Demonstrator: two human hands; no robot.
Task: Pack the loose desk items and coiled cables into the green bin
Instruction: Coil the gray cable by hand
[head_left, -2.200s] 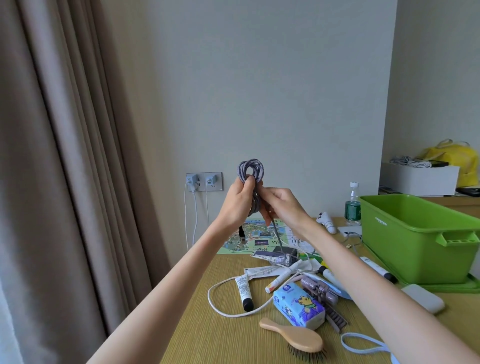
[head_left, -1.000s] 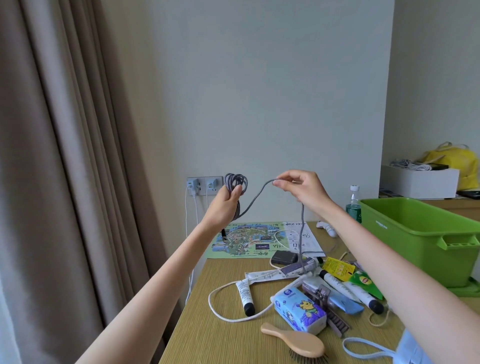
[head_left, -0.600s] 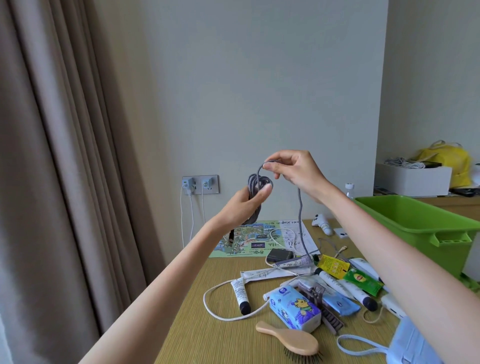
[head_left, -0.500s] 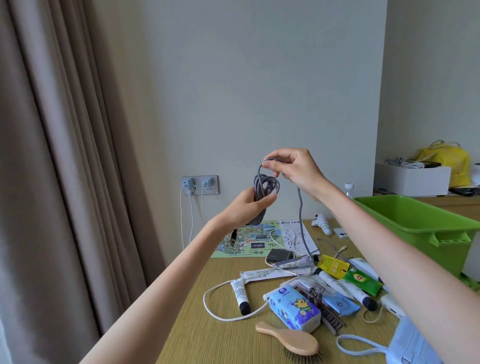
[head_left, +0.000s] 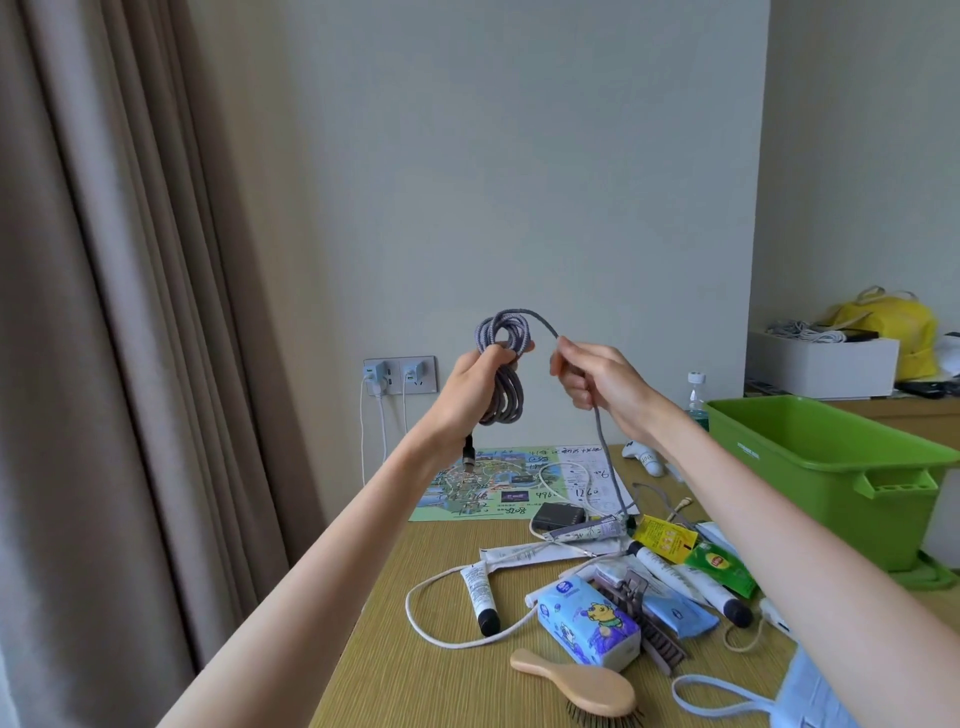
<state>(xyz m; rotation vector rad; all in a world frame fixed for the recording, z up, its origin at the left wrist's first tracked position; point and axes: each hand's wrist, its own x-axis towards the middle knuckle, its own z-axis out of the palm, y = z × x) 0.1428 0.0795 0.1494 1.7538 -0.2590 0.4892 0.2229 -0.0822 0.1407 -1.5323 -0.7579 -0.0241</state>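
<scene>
Tissue pack (head_left: 587, 629), hairbrush (head_left: 587, 686) and tube (head_left: 480, 595) clutter the desk (head_left: 415, 686) beneath left hand (head_left: 467, 395) and right hand (head_left: 602, 389), fingers (head_left: 574, 364) gripping grey cable (head_left: 511, 400).

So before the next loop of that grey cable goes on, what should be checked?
1. Left hand grips the coil: ok.
2. Right hand holds the tail: ok.
3. Winding finished: not ok; the tail hangs down to the desk.
4. Tail's end free of clutter: cannot tell; it vanishes among the tubes.
5. Bin open, with room inside: ok.
</scene>
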